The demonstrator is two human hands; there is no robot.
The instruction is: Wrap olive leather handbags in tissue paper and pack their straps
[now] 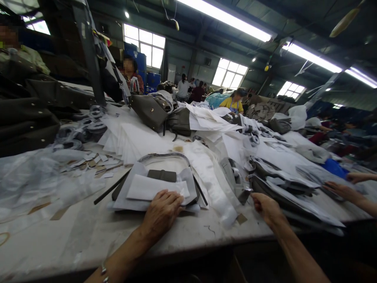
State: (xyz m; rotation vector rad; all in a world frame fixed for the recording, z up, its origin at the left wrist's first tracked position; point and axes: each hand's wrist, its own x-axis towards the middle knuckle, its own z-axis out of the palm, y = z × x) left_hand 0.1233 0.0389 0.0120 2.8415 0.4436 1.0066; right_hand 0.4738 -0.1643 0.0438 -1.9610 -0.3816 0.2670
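Note:
A dark grey-green handbag (114,193) lies flat on the table, its wrapped handle (165,156) arching at the far end. White sheets cover most of it, with a folded white sheet (153,188) on top and a dark flap (161,175) showing behind. My left hand (165,210) rests on the near edge of that folded sheet, fingers lying over it and not gripping. To the right, my right hand (265,206) is closed in a pinch beside a small grey piece with a shiny metal end (246,194). What its fingertips hold cannot be made out.
Crumpled clear plastic (26,184) and small cards (100,159) lie to the left. A white foam strip (215,188) runs between my hands. More wrapped bags (282,196) lie at right, near a co-worker's hands (338,189). White sheets (129,137) and bags (150,112) are piled behind.

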